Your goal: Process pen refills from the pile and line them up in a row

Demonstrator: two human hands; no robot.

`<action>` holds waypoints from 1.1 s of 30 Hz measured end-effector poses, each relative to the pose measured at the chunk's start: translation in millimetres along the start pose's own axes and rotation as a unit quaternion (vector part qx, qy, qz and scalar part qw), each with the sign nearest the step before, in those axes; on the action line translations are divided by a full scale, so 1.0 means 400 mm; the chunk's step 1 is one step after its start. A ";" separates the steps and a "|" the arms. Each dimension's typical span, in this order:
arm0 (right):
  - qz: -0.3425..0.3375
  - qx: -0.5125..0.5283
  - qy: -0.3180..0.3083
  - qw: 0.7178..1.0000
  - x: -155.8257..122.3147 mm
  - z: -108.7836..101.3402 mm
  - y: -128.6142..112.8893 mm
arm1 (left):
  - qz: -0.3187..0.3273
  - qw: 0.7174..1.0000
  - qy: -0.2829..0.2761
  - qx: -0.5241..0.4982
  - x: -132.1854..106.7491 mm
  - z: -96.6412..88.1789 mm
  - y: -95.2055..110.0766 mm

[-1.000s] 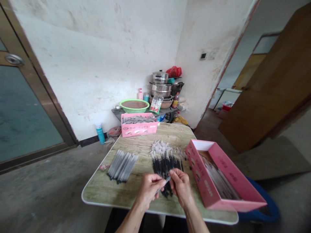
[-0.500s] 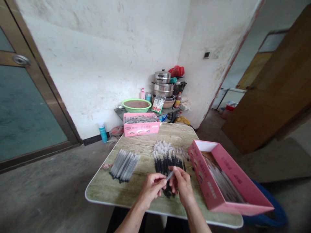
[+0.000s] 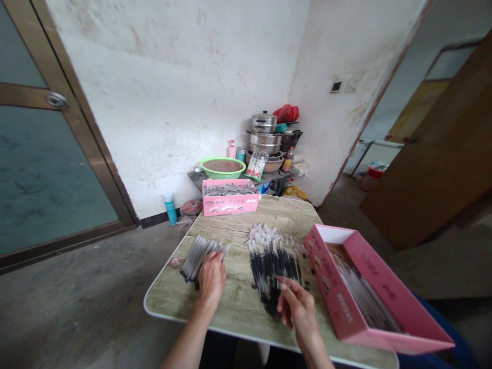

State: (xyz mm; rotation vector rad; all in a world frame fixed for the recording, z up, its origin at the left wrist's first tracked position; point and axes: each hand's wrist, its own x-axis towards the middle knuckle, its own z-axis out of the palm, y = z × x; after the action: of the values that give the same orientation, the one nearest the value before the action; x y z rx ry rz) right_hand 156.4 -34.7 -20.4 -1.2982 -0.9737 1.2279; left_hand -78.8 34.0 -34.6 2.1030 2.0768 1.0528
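On the left of the table, a row of grey, see-through pens (image 3: pixel 199 254) with black ends lies side by side. My left hand (image 3: pixel 212 277) is at the right edge of this row, fingers bent down around a pen that the hand mostly hides. My right hand (image 3: pixel 299 307) hovers at the near right side of a pile of thin black pen parts (image 3: pixel 271 271). Its index finger and thumb are apart, the other fingers curl inward, and I see nothing held. Small whitish pieces (image 3: pixel 264 236) lie heaped at the pile's far end.
A pink box (image 3: pixel 230 206) filled with grey pens stands at the table's far edge. At the right, a larger pink box (image 3: pixel 338 302) holds long clear pieces. Behind are a green basin (image 3: pixel 240 171) and stacked steel pots (image 3: pixel 265 141) on a low shelf.
The hands were together over the black pile with a grey pen between them. My left hand has moved left to the pen row; my right hand has let go and stays near the pile.
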 end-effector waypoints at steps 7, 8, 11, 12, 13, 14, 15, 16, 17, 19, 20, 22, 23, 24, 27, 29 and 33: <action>-0.009 -0.003 0.001 1.000 -0.004 -0.005 -0.012 | 0.032 0.998 -0.006 0.057 -0.001 0.003 -0.008; -0.007 -0.005 0.003 1.000 -0.004 -0.006 -0.010 | 0.031 0.998 -0.006 0.062 -0.001 0.002 -0.007; 0.000 -0.008 0.006 1.000 -0.005 -0.010 -0.002 | 0.042 0.998 -0.016 0.053 -0.002 0.000 -0.003; 0.000 -0.007 0.006 1.000 -0.006 -0.010 0.000 | 0.050 0.997 -0.023 0.045 -0.002 0.001 -0.002; 0.001 -0.006 0.005 1.000 -0.006 -0.010 0.001 | 0.059 0.997 -0.030 0.037 -0.003 0.003 -0.001; 0.001 -0.004 0.004 1.000 -0.007 -0.010 0.003 | 0.065 0.997 -0.035 0.032 -0.004 0.005 0.000; 0.001 -0.005 0.004 1.000 -0.008 -0.010 0.004 | 0.069 0.996 -0.036 0.031 -0.004 0.007 0.000; 0.001 -0.006 0.003 1.000 -0.008 -0.010 0.004 | 0.070 0.996 -0.036 0.033 -0.005 0.010 0.000; 0.000 -0.007 0.002 1.000 -0.009 -0.010 0.005 | 0.070 0.996 -0.033 0.037 -0.005 0.012 -0.001; -0.002 -0.010 0.000 1.000 -0.011 -0.011 0.006 | 0.068 0.996 -0.023 0.050 -0.005 0.015 -0.004; -0.003 -0.011 -0.001 1.000 -0.011 -0.011 0.006 | 0.067 0.996 -0.018 0.057 -0.005 0.016 -0.007; -0.003 -0.013 -0.002 1.000 -0.013 -0.012 0.007 | 0.062 0.996 -0.008 0.069 -0.004 0.018 -0.013; -0.002 -0.013 -0.002 1.000 -0.014 -0.013 0.008 | 0.060 0.995 -0.003 0.073 -0.004 0.019 -0.016; -0.001 -0.014 -0.002 1.000 -0.015 -0.013 0.009 | 0.059 0.995 0.001 0.076 -0.004 0.021 -0.020; 0.003 -0.015 0.001 1.000 -0.019 -0.012 0.010 | 0.060 0.995 0.007 0.077 -0.004 0.027 -0.030; 0.004 -0.017 0.006 1.000 -0.021 -0.012 0.010 | 0.056 0.996 0.009 0.075 -0.003 0.032 -0.035; -0.003 -0.049 0.013 0.999 -0.020 -0.024 0.013 | 0.044 0.996 0.004 0.072 0.000 0.034 -0.040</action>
State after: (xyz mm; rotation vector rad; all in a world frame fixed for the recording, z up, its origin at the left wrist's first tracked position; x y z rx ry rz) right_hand 164.1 -44.6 -25.4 -1.3828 -1.0289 1.1671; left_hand -87.0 41.8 -52.3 2.2801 2.1412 0.9483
